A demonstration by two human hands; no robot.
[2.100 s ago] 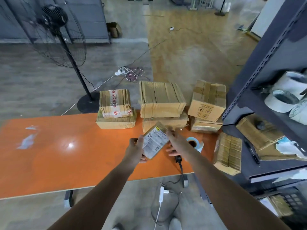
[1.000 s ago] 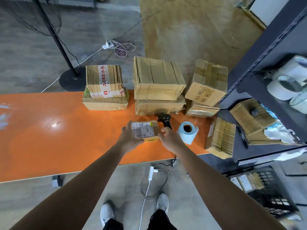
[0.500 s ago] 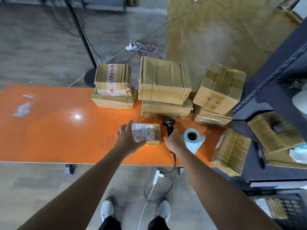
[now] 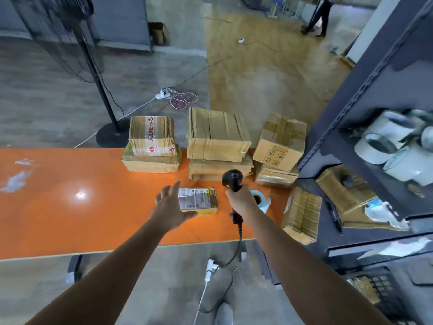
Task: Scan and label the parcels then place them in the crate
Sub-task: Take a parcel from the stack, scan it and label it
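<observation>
Head view: the left grip point(image 4: 172, 207) is open, fingers spread and straight, holding nothing. It hangs over the orange counter point(image 4: 70, 207) at the left end of a small parcel point(image 4: 199, 200). The thumb crosses the parcel's near left corner, but whether it touches cannot be told. The parcel lies flat on the counter between the two grips, white printed label facing up.

The right grip point(image 4: 241, 199) is closed around the handle of a black scanner point(image 4: 232, 180). The scanner's head rises just beyond its knuckles, and the cable point(image 4: 239, 242) drops from under the grip over the counter's near edge. Just to the right of this grip, partly hidden by it, lies a blue label roll point(image 4: 261, 200).

Beyond both grips, brown parcels stand in three piles along the counter's far edge: a left stack point(image 4: 152, 146), a middle stack point(image 4: 218, 141) and a tilted box point(image 4: 278, 141) on a flatter one. Further right of the right grip, another parcel point(image 4: 302, 214) leans on its edge against a dark shelf rack point(image 4: 375, 90). A black crate point(image 4: 375, 294) sits on the floor low and right of that grip, with parcels inside.
</observation>
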